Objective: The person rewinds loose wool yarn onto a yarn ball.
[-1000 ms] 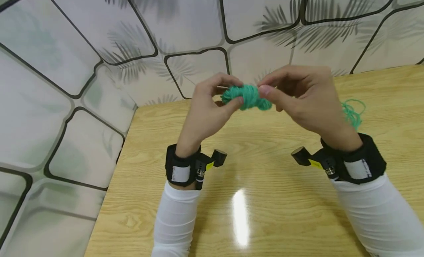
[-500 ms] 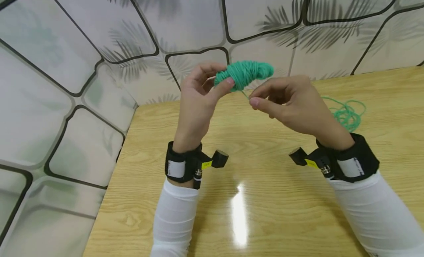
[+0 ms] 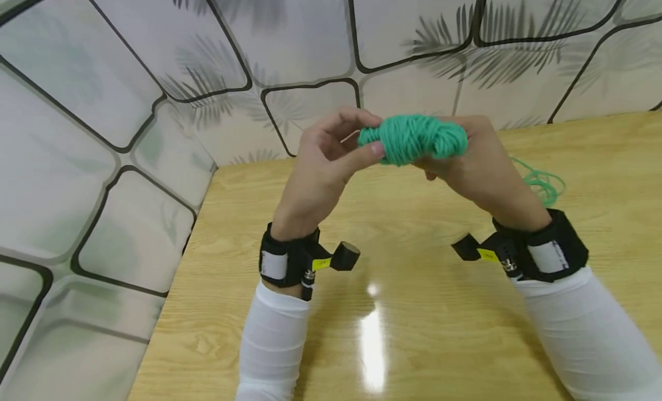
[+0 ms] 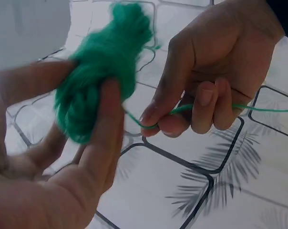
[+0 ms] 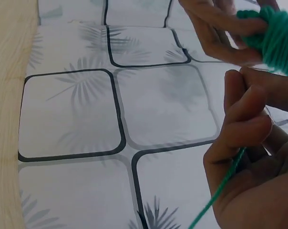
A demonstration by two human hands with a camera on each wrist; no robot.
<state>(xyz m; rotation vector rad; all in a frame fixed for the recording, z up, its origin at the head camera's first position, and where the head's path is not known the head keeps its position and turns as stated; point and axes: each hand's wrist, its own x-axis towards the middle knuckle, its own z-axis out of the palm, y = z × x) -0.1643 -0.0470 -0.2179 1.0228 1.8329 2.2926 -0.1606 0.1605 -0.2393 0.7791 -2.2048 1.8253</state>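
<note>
I hold a wound bundle of green yarn (image 3: 408,139) in my left hand (image 3: 320,171), up above the far part of the wood-grain table (image 3: 222,263), with my thumb on the near side and my fingers curled round its left end. The bundle lies roughly sideways, wraps bunched round its middle and a rounded knob of loops at the right end, which covers part of my right hand (image 3: 478,168) in the head view. From my left wrist I see that my right thumb and forefinger pinch a single strand (image 4: 134,120) just beside the bundle; it runs taut between them, then passes through my curled fingers and out the other side. Beyond my right wrist, a loose tangle of the same green yarn (image 3: 545,185) rests on the tabletop near its back edge. I wear a black strap on each wrist, the left strap (image 3: 284,257) and the right strap (image 3: 550,249), each with a small camera, over white sleeves (image 3: 274,343). Behind the table stands a wall (image 3: 305,39) patterned with dark-outlined stone shapes and grey palm fronds.
</note>
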